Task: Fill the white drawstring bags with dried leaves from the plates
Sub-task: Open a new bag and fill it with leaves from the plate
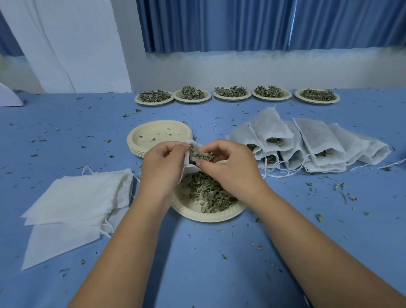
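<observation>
My left hand [161, 165] grips a white drawstring bag [191, 168] and holds its mouth open above a cream plate [200, 214] of dried leaves [207, 193]. My right hand [230, 164] pinches a clump of dried leaves [201, 155] at the bag's mouth. Most of the bag is hidden behind my hands. Flat empty bags [77, 205] lie in a pile at the left. Several filled bags [309, 146] lie overlapped at the right.
A stack of empty cream plates [158, 136] stands behind my hands. Several plates of dried leaves [232, 94] line the table's far edge below blue curtains. Leaf crumbs are scattered over the blue tablecloth [203, 259].
</observation>
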Available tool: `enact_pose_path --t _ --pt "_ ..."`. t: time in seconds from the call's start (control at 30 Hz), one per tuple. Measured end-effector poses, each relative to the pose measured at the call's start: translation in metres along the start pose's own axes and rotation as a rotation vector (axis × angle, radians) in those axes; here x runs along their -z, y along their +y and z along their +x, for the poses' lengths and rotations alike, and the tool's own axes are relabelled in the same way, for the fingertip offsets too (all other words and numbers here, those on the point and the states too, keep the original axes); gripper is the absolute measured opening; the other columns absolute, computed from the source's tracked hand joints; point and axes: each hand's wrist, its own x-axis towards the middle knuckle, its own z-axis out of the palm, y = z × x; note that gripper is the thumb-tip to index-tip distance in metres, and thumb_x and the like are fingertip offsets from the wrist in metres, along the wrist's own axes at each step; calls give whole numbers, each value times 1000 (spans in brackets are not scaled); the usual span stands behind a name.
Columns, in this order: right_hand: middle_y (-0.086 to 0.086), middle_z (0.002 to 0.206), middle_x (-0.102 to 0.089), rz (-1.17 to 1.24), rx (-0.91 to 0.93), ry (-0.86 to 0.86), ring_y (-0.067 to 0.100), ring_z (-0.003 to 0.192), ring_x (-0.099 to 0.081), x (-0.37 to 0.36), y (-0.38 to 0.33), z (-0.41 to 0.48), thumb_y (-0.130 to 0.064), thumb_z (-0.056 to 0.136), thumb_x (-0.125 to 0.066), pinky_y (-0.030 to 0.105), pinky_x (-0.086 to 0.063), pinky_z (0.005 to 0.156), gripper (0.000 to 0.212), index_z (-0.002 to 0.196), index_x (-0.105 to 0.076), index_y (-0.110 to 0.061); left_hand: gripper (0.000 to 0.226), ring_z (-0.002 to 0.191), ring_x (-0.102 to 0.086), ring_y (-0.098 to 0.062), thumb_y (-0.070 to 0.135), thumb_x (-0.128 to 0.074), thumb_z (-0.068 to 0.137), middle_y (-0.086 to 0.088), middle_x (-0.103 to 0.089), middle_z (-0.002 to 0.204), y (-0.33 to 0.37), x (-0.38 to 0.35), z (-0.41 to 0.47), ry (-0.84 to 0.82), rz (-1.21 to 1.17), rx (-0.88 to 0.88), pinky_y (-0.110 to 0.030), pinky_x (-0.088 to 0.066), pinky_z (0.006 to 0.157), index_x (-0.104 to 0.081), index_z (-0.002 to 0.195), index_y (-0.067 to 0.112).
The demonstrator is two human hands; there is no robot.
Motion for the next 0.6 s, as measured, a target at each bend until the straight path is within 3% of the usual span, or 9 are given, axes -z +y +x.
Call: enact_pose_path --t 0.1,0.23,0.37,0.43,0.6 --pt "-9 81 -68 -198 -1 -22 5 68 -56 4 4 2 -27 79 -78 15 -42 62 12 90 -72 -30 13 35 -34 -2 14 -60 93 14 -42 40 0 0 1 -24 5 2 -14 -28 38 -67 83 14" --pt "-25 63 -49 -369 82 -101 -7 60 -49 6 6 1 -21 83 -74 3 -35 59 20 102 -76 -23 15 36 -42 3 14 -60 92 20 -48 41 -2 -3 -1 -123 102 -3 -12 -32 43 -67 80 18" --pt "-26 82 -63 -174 49 -159 -17 74 -58 6 1 1 -16 80 -70 -2 -40 69 30 109 -72 -27 14 34 -39 1 15 -61 92 18 -46 40 -3 -4 -2 -107 102 -10 -10 -29 38 -67 80 19" --pt "-23 98 -67 -67 -8 -173 -11 83 -63 7 -1 2 -17 79 -69 3 -45 73 30 102 -67 -36 13 35 -34 -2 15 -60 92 13 -42 41 -3 -1 0 -65 79 -9 -13 -27 37 -67 81 19" --pt "-9 92 -66 -80 9 -74 -7 64 -62 6 -1 1 -18 83 -74 5 -41 59 18 81 -62 -32 15 36 -31 -5 15 -60 92 10 -40 42 -1 -1 -1 -72 40 -4 -14 -26 37 -68 80 18"
